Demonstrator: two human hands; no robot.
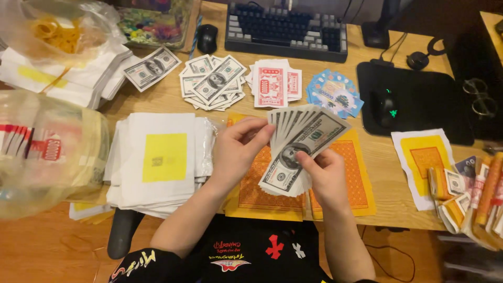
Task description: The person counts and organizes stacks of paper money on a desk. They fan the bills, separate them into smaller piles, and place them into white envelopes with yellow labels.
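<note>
**Hands with fanned banknote-style sheets, centre frame**

Right hand (326, 175) pinches the lower end of a fan of grey-green note-style papers (298, 149), thumb pressed on top. Left hand (237, 148), fingers curled, grips the fan's upper left edge. Fan held above yellow-and-orange printed sheets (361, 183) overlapping the desk's near edge. Left of centre: stack of white papers with yellow squares (157, 157), just beside the left wrist. Upper centre: loose piles of notes (212, 81), red slips (272, 84), blue slips (335, 93). Bare wood between the piles and the fan.
</note>
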